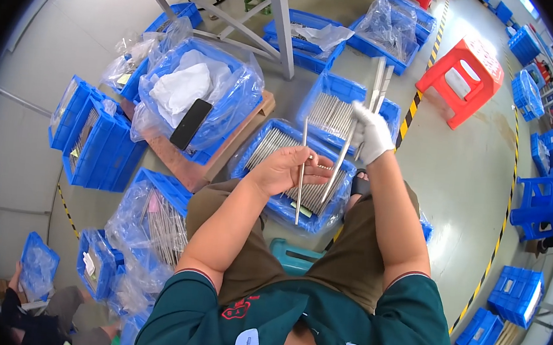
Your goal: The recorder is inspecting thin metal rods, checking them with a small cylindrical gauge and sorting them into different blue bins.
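Observation:
Between the thumb and fingers of my bare left hand (pixel 275 172) stands a thin metal rod (pixel 299 202), upright in the picture. My right hand (pixel 373 137), in a white glove, is closed around several long shiny metal rods (pixel 377 84). One of these metal pieces (pixel 337 168) slants down beside my left fingertips. Below both hands sits a blue crate (pixel 314 226) lined with clear plastic and filled with rows of similar rods. Just beyond it, a second blue crate (pixel 346 86) also holds rods, partly covered by my right hand and its rods.
A black phone (pixel 190 124) lies on a plastic-lined blue crate at left, which rests on a wooden pallet (pixel 226 147). More rods fill a bagged crate (pixel 164 179) at lower left. A red stool (pixel 466 71) stands at right. Another person (pixel 45 330) is at lower left.

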### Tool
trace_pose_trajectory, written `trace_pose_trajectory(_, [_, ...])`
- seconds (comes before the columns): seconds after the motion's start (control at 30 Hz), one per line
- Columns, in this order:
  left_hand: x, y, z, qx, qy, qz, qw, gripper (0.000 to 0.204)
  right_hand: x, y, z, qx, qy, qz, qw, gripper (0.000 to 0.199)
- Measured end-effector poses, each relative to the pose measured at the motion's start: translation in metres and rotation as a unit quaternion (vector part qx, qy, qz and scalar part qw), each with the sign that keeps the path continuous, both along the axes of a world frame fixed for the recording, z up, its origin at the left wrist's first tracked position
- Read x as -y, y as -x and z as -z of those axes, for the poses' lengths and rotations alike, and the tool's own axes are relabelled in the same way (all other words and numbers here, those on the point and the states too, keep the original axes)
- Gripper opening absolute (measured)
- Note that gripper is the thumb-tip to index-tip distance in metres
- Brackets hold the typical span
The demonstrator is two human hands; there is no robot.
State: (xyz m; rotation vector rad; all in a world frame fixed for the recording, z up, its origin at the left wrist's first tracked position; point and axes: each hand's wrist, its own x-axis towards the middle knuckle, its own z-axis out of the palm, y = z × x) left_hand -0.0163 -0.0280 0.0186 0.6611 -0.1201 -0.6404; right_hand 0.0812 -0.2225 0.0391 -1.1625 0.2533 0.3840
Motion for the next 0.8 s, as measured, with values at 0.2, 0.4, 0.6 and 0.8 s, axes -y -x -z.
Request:
trace_pose_trajectory(0.2, [0.000,-0.005,0.008,0.005,-0.025,0.035,0.999,0.031,-0.046,0.031,0.009,0.069,0.127,-0.156,0.977,0.025])
trace_pose_trajectory(0.4, [-0.004,-0.004,0.009,0.007,-0.038,-0.017,0.999,0.030,-0.047,0.022,0.012,0.181,0.310,-0.152,0.921,0.039])
trace_pose_trajectory(0.6, [-0.019,-0.020,0.019,-0.081,-0.077,-0.232,0.966,0.025,-0.040,0.034,0.004,0.195,0.352,-0.129,0.906,0.027])
trace_pose_trajectory(0.8, [-0.035,-0.038,0.026,-0.096,0.017,-0.379,0.920,0.027,-0.035,0.053,-0.001,0.144,0.282,-0.193,0.929,0.011])
